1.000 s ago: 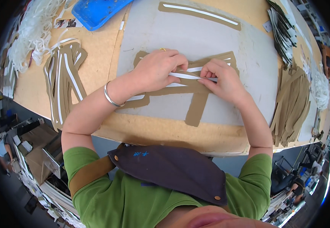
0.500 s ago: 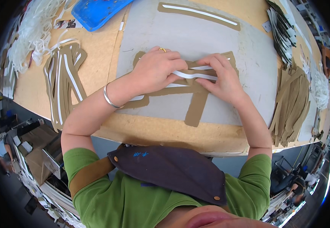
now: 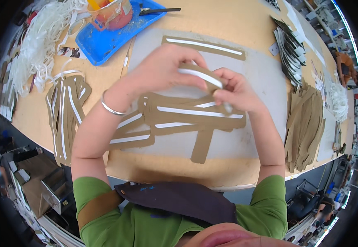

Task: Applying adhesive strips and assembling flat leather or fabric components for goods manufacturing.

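My left hand (image 3: 173,70) and my right hand (image 3: 238,92) are raised over the grey sheet (image 3: 236,144). Between them they pinch a brown strip with a white tape (image 3: 202,77) down its length, the left at its far end and the right at the near end, which is partly hidden and blurred by my fingers. Just below lie several overlapping brown strips with white tapes (image 3: 201,111), some reaching left past the sheet's edge. A plain brown strip (image 3: 202,148) pokes out from under them toward me. Another taped strip (image 3: 203,48) lies flat at the sheet's far side.
At the left are a bundle of taped brown strips (image 3: 65,119) and a heap of loose white tape (image 3: 39,53). A blue tray (image 3: 98,47) holds a translucent cup (image 3: 113,16). Plain brown strips (image 3: 304,127) and dark pieces (image 3: 288,53) lie at the right.
Both hands have lifted a taped brown strip off the pile and now hold it, tilted, above it. The view has shifted, so more of the blue tray and its cup shows.
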A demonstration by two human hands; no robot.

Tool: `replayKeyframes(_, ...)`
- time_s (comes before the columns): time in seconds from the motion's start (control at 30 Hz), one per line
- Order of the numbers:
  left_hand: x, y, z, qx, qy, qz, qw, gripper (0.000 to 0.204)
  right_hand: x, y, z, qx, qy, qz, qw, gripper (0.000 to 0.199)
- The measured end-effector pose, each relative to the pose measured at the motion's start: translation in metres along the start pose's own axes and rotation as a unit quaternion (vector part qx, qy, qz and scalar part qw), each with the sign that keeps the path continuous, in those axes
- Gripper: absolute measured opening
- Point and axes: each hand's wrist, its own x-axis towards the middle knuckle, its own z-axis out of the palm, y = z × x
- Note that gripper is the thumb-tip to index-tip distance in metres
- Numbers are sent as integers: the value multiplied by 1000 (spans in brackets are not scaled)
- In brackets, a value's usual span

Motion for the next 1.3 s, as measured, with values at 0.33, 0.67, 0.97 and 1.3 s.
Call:
replayKeyframes(0.33,32,-113,-10,112,214,-79,967,17,31,34,-104,-200,360,31,911,24)
replayKeyframes(0.67,33,-124,-7,180,244,-173,937,24,40,56,-115,-335,427,20,840,25)
replayKeyframes(0.97,35,-125,-9,181,257,-174,933,27,41,66,-123,-308,433,-1,847,24)
replayKeyframes(1.3,35,-124,-8,180,264,-176,931,28,41,66,-123,-307,435,0,847,23)
